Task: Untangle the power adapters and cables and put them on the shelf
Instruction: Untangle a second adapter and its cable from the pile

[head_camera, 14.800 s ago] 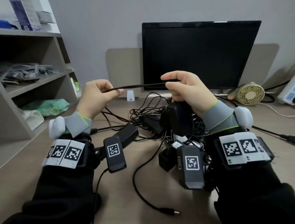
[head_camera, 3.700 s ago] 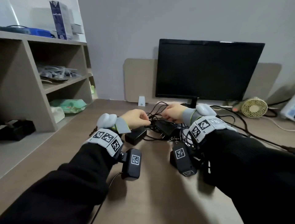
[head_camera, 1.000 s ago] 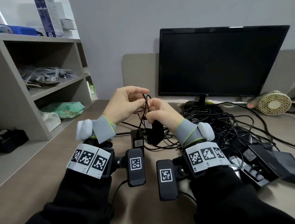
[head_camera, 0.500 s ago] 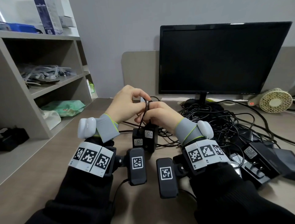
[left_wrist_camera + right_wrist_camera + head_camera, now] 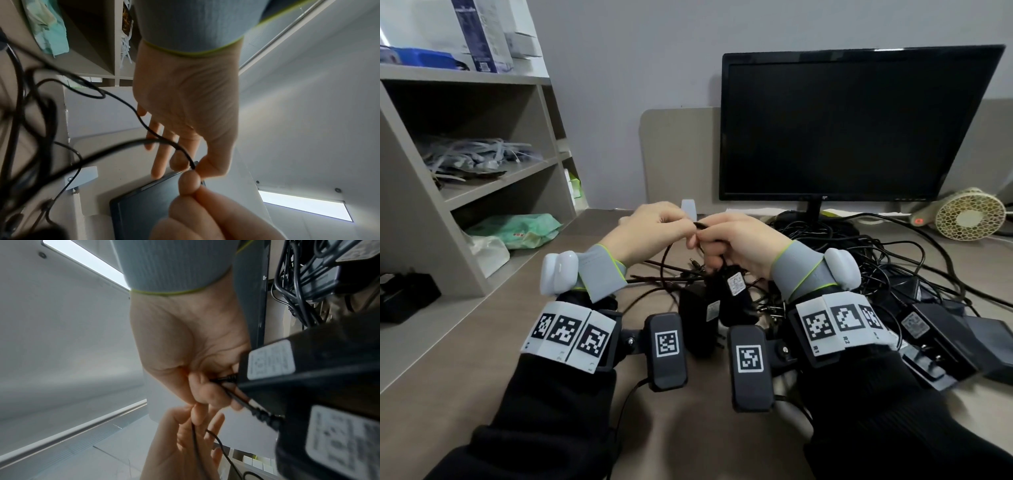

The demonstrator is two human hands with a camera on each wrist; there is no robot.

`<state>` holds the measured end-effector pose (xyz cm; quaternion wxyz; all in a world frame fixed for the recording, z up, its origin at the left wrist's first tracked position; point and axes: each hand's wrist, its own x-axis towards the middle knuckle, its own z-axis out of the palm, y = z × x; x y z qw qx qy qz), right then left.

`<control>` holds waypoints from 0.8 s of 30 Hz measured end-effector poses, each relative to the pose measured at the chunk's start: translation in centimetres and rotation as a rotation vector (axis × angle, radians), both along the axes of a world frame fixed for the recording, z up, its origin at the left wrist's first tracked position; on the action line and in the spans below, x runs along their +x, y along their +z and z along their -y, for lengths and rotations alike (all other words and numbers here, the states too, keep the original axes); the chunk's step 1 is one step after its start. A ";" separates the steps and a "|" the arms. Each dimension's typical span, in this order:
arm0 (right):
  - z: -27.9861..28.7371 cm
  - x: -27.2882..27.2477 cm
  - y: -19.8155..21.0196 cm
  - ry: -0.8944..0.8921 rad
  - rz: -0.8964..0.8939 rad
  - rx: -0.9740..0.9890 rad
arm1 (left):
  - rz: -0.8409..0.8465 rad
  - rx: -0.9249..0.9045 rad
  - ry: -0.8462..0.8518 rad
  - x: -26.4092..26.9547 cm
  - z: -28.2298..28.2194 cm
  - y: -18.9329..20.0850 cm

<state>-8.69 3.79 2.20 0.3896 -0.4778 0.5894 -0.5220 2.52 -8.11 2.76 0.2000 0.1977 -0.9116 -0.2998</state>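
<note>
Both hands meet above the desk in the head view. My left hand (image 5: 686,224) pinches a thin black cable (image 5: 665,260) between thumb and forefinger; the left wrist view shows that left-hand pinch (image 5: 193,168) on the cable (image 5: 144,123). My right hand (image 5: 700,241) grips the same cable bundle, and two black power adapters (image 5: 734,296) hang under it down to the desk. Seen from the right wrist, the right hand (image 5: 205,395) holds the cords of the labelled adapters (image 5: 287,366). A tangled pile of cables and adapters (image 5: 893,274) lies to the right.
A grey shelf unit (image 5: 493,185) stands at the left, with white cables, green packets and a black item on its levels. A black monitor (image 5: 852,123) is behind the hands, and a small fan (image 5: 969,214) at the far right.
The two hands came down from chest height with the adapters, which now reach the desk. Both hands stay together on the thin cable.
</note>
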 end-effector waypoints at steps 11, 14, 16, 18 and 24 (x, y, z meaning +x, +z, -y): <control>-1.1 -1.8 1.3 -0.299 -0.080 -0.156 | -0.110 0.167 -0.057 0.5 1.0 -1.0; -2.0 -2.8 1.5 -0.351 -0.070 -0.189 | -0.105 0.122 0.022 1.1 2.8 -2.0; -2.0 -2.7 1.5 -0.364 -0.099 -0.166 | -0.080 0.045 0.076 1.5 4.1 -2.8; -1.9 -2.6 1.4 -0.378 -0.098 -0.171 | -0.048 0.010 0.131 2.0 5.5 -3.3; -1.2 -2.0 1.0 -0.335 -0.089 -0.150 | -0.201 0.147 0.113 1.6 3.9 -0.8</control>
